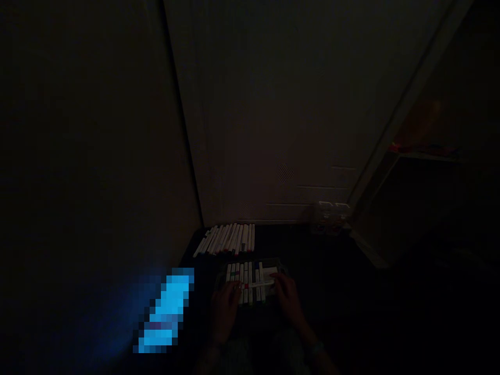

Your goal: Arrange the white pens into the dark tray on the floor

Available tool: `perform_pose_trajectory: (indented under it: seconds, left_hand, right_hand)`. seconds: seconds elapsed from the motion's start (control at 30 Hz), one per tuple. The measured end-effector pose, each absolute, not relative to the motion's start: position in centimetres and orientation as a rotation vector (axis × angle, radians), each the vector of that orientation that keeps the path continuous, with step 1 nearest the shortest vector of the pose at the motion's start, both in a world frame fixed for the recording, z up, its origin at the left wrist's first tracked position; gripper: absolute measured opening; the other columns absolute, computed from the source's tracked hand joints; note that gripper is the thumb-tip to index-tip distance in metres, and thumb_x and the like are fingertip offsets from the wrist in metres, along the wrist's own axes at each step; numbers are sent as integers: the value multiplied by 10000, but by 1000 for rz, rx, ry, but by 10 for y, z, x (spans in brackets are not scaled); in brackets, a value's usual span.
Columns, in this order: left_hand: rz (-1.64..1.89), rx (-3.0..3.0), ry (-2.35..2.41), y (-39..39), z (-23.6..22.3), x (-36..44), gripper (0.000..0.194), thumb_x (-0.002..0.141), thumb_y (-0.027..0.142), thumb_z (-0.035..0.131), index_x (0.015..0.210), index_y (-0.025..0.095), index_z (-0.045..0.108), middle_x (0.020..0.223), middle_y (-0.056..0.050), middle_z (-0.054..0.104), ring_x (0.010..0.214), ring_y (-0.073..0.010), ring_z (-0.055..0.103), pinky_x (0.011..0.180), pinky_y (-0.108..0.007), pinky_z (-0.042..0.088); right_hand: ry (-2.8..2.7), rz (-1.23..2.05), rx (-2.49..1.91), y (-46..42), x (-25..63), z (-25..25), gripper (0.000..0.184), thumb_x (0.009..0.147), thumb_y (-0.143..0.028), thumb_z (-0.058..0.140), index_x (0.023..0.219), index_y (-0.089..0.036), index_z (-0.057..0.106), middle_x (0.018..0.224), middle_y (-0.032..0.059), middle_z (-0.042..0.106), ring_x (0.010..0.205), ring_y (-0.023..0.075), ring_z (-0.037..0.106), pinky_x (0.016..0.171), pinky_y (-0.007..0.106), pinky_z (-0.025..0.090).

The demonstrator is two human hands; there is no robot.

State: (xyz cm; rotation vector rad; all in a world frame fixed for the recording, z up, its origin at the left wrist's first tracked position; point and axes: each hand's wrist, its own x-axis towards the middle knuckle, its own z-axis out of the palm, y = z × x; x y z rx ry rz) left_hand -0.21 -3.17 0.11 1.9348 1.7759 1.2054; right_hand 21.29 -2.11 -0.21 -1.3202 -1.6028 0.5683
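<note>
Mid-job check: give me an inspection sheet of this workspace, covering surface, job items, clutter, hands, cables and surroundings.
Surface: dark tabletop, dimly lit; texture cannot be made out.
Job items: tray with several pens side by side; one white marker crosswise over them; loose marker row behind the tray.
Clutter: clear containers at the back right; contents unclear.
Hands: right hand holds one end of the white marker; left hand is at the other end, grip too dim to confirm.
Cables: nothing seen.
Surroundings: pale panel behind the tabletop; bright blue pixelated patch at the left; deep shadow at the right.
</note>
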Motion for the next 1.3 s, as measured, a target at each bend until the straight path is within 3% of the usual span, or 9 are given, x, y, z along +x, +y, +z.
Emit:
perform_pose_trajectory:
  seconds: [0.27, 1.3]
  left_hand:
    - [1171, 1935, 1769, -31, -2, -3, 302, 857, 374, 369, 976, 222, 602, 1025, -44, 644, 962, -199, 584, 851, -353, 445]
    - [1057, 2088, 1848, -28, 6, -1, 320, 834, 411, 377, 992, 240, 597, 1046, -23, 648, 978, -191, 580, 833, -324, 409]
  right_hand:
    - [-1723, 546, -1277, -24, 213, 8, 268, 879, -393, 439, 1051, -277, 608, 1042, 22, 629, 990, 187, 541, 893, 339, 385]
    - [-1671, 480, -1304, -24, 209, 16, 294, 907, -368, 378, 1026, -247, 618, 1009, 20, 644, 967, 163, 554, 871, 292, 381]
